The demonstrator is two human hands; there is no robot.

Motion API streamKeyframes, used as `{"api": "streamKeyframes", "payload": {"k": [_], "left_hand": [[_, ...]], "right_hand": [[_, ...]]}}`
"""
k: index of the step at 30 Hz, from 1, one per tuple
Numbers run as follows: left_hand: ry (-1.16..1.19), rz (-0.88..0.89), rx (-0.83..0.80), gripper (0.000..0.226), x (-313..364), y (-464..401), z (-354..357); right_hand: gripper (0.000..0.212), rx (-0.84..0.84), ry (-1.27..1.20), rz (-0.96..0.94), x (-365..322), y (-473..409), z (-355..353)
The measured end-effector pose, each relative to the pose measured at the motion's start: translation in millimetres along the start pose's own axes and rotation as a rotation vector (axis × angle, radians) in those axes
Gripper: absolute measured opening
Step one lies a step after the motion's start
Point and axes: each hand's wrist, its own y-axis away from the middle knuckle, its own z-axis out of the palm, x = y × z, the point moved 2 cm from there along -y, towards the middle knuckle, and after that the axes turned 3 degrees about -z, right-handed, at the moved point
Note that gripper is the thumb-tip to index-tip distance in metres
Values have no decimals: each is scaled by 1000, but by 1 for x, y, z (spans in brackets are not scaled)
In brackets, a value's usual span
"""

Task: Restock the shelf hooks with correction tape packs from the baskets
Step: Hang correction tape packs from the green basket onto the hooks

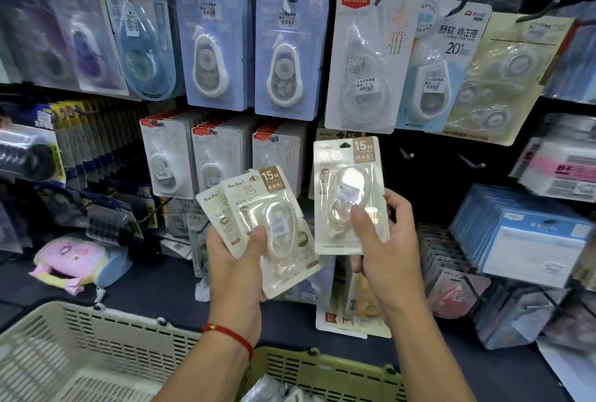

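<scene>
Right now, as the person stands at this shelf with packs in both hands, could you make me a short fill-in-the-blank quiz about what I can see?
1. The right hand holds ____ beige correction tape pack.
2. The left hand wears a ____ string bracelet at the wrist.
3. The brown label on the fanned packs in the left hand reads ____.
4. The empty hooks stick out to the ____ of the right hand's pack.

Missing words: one; red; 15M; right
</scene>
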Motion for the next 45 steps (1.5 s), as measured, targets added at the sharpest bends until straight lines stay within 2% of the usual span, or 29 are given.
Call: {"api": "streamKeyframes", "payload": {"k": [3,7,10,12,15,16,18,20,22,25,28,34,37,45], "left_hand": [[-59,81,79,34,2,-1,-4],[-108,141,159,36,7,-1,-8],[-120,156,170,28,8,-1,-10],[-152,223,168,29,11,0,-10],[-170,242,136,31,9,-1,-9],[-169,232,109,32,7,-2,-8],[-165,188,27,33,2,-1,-3],[-162,136,-50,31,-4,2,4],[-162,109,-91,31,-7,6,7],[-164,99,-110,34,-8,7,8],[-134,69,-114,37,-6,6,8],[-165,48,-30,37,-7,0,2],[-175,52,2,39,-6,-1,0],[-171,67,37,37,-1,1,-1]], "right_hand": [[55,14,-20,3,1,-5,1],[40,9,-27,7,3,-13,-1],[31,-2,9,10,7,-16,-2],[32,3,145,68,13,-15,-5],[41,-40,616,174,32,-8,-19],[37,-63,703,187,36,-5,-20],[23,-140,579,189,37,-1,-15],[31,-281,412,164,32,3,-3],[41,-378,372,99,29,6,7],[42,-360,339,74,31,10,9],[34,-318,264,79,30,11,9],[23,-60,199,-3,13,7,0],[31,-58,132,5,9,5,1],[29,-136,72,4,3,0,5]]}}
